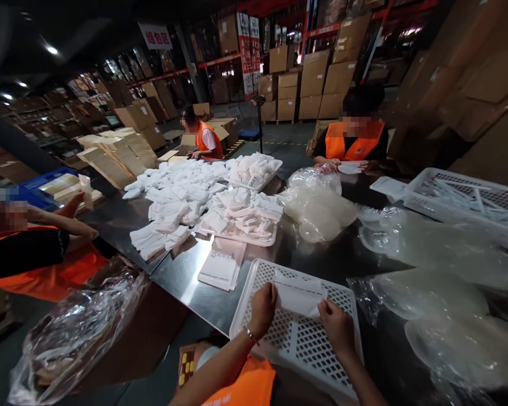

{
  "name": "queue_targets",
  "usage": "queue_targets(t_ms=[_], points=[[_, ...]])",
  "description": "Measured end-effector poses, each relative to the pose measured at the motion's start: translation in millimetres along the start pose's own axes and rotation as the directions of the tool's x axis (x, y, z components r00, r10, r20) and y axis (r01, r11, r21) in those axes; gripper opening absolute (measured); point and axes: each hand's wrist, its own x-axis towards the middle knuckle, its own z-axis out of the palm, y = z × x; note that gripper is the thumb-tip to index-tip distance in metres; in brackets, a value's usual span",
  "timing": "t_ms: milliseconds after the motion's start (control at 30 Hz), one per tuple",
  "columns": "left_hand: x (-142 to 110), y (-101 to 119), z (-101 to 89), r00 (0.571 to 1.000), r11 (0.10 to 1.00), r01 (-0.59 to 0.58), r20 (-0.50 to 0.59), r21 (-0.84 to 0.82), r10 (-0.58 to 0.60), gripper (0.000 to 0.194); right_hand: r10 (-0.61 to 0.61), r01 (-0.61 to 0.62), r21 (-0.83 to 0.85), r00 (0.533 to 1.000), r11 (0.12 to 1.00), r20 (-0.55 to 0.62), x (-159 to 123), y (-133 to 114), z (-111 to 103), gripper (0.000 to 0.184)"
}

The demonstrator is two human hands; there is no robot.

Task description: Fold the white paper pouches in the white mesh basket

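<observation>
Both my hands grip a white packet (300, 294) with a dark printed line, stretched level between them. My left hand (263, 309) is closed on its left end, and my right hand (336, 327) pinches its right end. Under the packet lies a white perforated plastic basket (296, 338), with its bottom lattice showing. To the left of the basket sits a stack of flat white printed packets (222, 262). Beyond that stands a white tray (266, 241) heaped with filled white packets (245, 211).
Clear bags of pale translucent pieces (322, 208) lie beyond and right of the basket. Another white basket (427, 203) holds thin white items. Loose white packets (173, 192) cover the far-left table. A plastic-lined carton (156, 327) stands at left. Three co-workers in orange vests (355, 141) sit around.
</observation>
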Motion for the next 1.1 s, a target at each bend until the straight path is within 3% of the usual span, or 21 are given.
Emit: queue_targets(t_ms=[267,500,600,667,767,833,900,967,1100], points=[[1.3,0.3,-9.3,0.997,0.985,-0.039,0.077,0.17,0.026,0.027,-0.093,0.088,-0.086,0.994,0.992,-0.05,-3.7,9.3,8.6,0.041],[-3.5,-7.0,-8.5,0.993,0.975,-0.083,0.095,0.208,0.065,0.028,-0.22,0.209,-0.114,0.97,0.971,-0.102,-8.1,16.4,13.2,0.038],[-0.6,-7.6,-10.5,0.995,0.982,-0.085,0.064,0.168,0.075,0.026,-0.251,0.235,-0.11,0.956,0.966,-0.154,-6.0,15.6,11.5,0.031],[3.2,-3.4,-13.6,0.99,0.986,-0.132,-0.03,0.101,0.136,0.027,-0.272,0.254,-0.108,0.938,0.961,-0.213,-1.0,10.2,10.3,0.026],[9.8,10.5,-13.9,0.92,0.928,-0.364,-0.123,0.083,0.372,0.044,-0.383,0.372,-0.095,0.909,0.923,-0.164,9.3,-4.2,15.0,0.037],[12.6,20.3,-7.7,0.837,0.833,-0.544,-0.003,0.103,0.547,0.049,-0.473,0.471,-0.053,0.881,0.88,-0.023,14.5,-11.9,24.3,0.042],[13.2,25.3,3.1,0.784,0.784,-0.617,0.146,0.075,0.603,0.051,-0.501,0.503,-0.002,0.861,0.864,0.086,16.1,-12.1,35.6,0.043],[12.2,23.4,15.0,0.815,0.829,-0.558,0.21,0.034,0.54,0.054,-0.445,0.444,0.038,0.889,0.895,0.109,14.5,-3.9,44.8,0.045],[13.4,16.7,25.8,0.946,0.945,-0.251,0.152,-0.21,0.285,0.062,-0.255,0.243,0.144,0.964,0.959,0.072,9.4,14.5,49.8,0.063]])
